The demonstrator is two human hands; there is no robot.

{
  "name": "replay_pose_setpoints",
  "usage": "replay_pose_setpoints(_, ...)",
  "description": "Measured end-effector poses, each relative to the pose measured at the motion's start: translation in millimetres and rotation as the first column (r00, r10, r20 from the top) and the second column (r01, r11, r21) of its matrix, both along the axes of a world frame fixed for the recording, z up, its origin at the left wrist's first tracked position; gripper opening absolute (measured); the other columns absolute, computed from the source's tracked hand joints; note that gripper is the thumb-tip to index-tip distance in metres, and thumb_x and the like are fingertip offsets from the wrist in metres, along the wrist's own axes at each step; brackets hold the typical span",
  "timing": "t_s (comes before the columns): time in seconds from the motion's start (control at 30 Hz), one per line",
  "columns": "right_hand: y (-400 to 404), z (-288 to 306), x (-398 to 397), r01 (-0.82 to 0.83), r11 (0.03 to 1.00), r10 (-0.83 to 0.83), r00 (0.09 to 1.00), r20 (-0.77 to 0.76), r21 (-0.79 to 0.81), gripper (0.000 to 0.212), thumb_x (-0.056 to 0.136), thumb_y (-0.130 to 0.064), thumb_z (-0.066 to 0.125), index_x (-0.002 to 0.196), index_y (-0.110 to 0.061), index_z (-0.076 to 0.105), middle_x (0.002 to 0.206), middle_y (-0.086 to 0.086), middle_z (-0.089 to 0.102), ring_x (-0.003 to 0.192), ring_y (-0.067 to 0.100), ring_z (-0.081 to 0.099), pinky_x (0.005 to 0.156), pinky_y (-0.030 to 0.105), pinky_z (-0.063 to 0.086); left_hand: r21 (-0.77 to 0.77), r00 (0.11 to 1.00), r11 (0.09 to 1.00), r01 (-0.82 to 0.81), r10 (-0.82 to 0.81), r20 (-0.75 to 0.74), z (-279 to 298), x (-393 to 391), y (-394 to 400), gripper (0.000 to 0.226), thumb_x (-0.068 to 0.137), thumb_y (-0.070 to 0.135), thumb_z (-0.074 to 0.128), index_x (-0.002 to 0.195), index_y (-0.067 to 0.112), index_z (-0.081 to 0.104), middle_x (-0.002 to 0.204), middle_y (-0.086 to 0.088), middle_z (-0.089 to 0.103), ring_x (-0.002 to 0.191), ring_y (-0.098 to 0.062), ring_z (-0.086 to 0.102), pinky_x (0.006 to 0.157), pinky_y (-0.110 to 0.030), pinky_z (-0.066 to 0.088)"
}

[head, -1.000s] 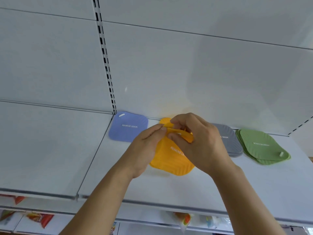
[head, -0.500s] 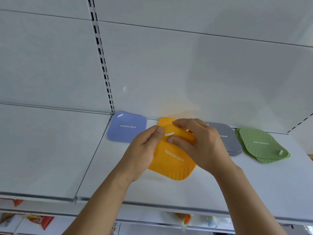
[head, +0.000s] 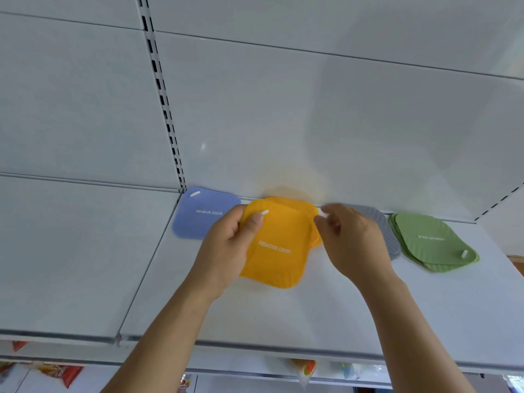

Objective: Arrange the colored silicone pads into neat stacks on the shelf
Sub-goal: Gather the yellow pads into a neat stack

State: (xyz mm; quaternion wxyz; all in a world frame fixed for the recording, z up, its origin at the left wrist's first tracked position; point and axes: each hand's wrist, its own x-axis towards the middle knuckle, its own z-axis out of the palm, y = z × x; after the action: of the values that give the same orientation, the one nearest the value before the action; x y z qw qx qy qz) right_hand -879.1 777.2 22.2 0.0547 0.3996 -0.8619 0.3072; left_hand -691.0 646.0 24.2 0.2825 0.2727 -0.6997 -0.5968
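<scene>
On the white shelf point(head: 283, 316), an orange silicone pad point(head: 278, 251) marked REMOVE ODOR lies on top of other orange pads whose edges show at the back and right. My left hand point(head: 226, 251) grips its upper left corner, thumb on top. My right hand point(head: 354, 242) is at the orange pads' right edge; its fingertips are blurred, so I cannot tell whether they hold anything. A blue pad point(head: 204, 214) lies flat to the left against the back wall. To the right are a grey stack point(head: 382, 222), partly hidden by my right hand, and a slightly fanned green stack point(head: 431, 239).
The back wall with a slotted upright point(head: 161, 89) rises directly behind the pads. A second shelf panel point(head: 71, 251) adjoins on the left. Below the front edge, colourful packets point(head: 65, 374) lie on a lower shelf.
The orange pad's folded corner has been let down, and the pad now lies flat. My right hand moved from its top to its right edge. My left hand slid to the upper left corner.
</scene>
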Motion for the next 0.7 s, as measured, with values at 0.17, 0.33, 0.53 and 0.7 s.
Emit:
replay_pose_setpoints(0.17,-7,-25,2,0.172,0.891,-0.209,0.977,0.043,0.421,0.052,0.093,-0.064,0.052,0.098,-0.016,0.071,0.096,0.008,0.074,0.097,0.034,0.067,0.075,0.036,0.051,0.022,0.993,0.993,-0.114,0.114,-0.015,-4,5,-13,0.030,0.103,0.052,0.053,0.106,0.027,0.071,0.097,-0.004,0.070,0.087,-0.012,0.064,0.082,-0.041,0.053)
replay_pose_setpoints(0.33,-22,-28,16,0.258,0.856,-0.305,0.952,0.034,0.448,0.047,0.091,-0.062,0.055,0.099,-0.016,0.063,0.103,0.008,0.067,0.099,0.034,0.065,0.070,0.035,0.041,0.046,0.991,0.990,-0.135,0.136,-0.006,-6,7,-16,0.027,0.103,0.047,0.054,0.108,0.027,0.072,0.091,0.008,0.071,0.084,-0.002,0.064,0.080,-0.030,0.052)
replay_pose_setpoints(0.53,-26,-31,26,0.280,0.917,-0.309,0.949,0.061,0.284,0.026,0.091,-0.044,0.064,0.102,-0.020,0.061,0.109,0.003,0.053,0.098,0.031,0.060,0.068,0.034,0.043,0.048,0.986,0.985,-0.163,0.164,-0.003,-5,8,-19,0.029,0.101,0.050,0.054,0.109,0.029,0.072,0.096,0.009,0.073,0.093,-0.011,0.068,0.085,-0.038,0.056)
replay_pose_setpoints(0.7,-21,-17,20,0.213,0.976,-0.205,0.971,0.125,-0.054,0.010,0.091,-0.023,0.066,0.095,-0.018,0.058,0.086,0.004,0.066,0.080,0.033,0.062,0.064,0.035,0.042,0.077,0.979,0.977,-0.199,0.202,-0.036,-4,9,-25,0.028,0.100,0.051,0.055,0.105,0.029,0.072,0.099,-0.001,0.072,0.094,-0.022,0.067,0.085,-0.042,0.055)
